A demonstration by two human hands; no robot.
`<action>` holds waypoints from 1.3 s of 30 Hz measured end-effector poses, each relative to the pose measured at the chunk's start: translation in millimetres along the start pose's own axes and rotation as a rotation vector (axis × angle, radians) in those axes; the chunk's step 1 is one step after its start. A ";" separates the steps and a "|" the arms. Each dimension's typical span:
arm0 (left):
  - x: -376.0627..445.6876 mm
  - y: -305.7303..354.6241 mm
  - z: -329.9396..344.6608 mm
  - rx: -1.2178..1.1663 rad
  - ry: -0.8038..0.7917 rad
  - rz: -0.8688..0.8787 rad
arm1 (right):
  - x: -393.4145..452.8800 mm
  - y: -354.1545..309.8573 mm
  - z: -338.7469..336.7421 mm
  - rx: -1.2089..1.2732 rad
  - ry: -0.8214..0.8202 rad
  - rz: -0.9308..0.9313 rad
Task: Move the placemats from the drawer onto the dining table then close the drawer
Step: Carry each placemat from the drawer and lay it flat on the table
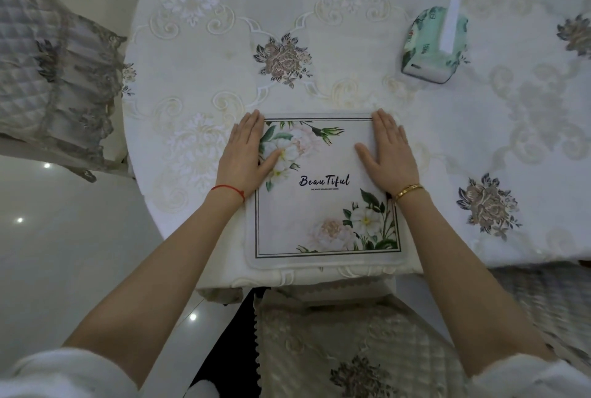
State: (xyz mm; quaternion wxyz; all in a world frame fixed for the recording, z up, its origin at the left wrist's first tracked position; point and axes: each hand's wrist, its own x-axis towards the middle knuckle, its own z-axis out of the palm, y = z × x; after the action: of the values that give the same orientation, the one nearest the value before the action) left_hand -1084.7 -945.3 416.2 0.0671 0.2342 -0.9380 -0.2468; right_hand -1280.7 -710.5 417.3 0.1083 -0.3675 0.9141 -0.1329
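A white square placemat [323, 205] with printed flowers and the word "Beautiful" lies flat on the dining table [351, 93], close to its near edge. My left hand [246, 154] rests flat on the mat's left edge, fingers stretched out. My right hand [388, 149] lies flat on the mat's right edge in the same way. Neither hand holds anything. I cannot tell whether more mats lie under the top one. The drawer is out of view.
A white embroidered tablecloth covers the round table. A pale green tissue pack [435, 44] stands at the back right. Cushioned chairs sit at the left [54, 77], right below me [351, 343] and at the lower right [550, 301]. Glossy floor [64, 253] lies to the left.
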 end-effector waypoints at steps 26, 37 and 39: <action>-91.8 33.4 -4.6 -0.135 -0.093 -0.001 | -100.5 -33.9 4.1 0.109 -0.041 -0.164; -143.5 32.3 3.6 -0.060 -0.193 0.041 | -163.9 -25.4 15.2 0.096 -0.109 -0.176; -143.1 29.9 0.0 -0.045 -0.204 0.039 | -171.2 -15.2 11.3 0.101 -0.102 -0.136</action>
State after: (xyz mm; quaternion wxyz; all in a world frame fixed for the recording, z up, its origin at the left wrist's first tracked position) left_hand -970.7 -854.7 429.5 -0.0187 0.1880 -0.9385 -0.2890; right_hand -1146.6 -602.9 428.7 0.1636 -0.4293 0.8724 -0.1668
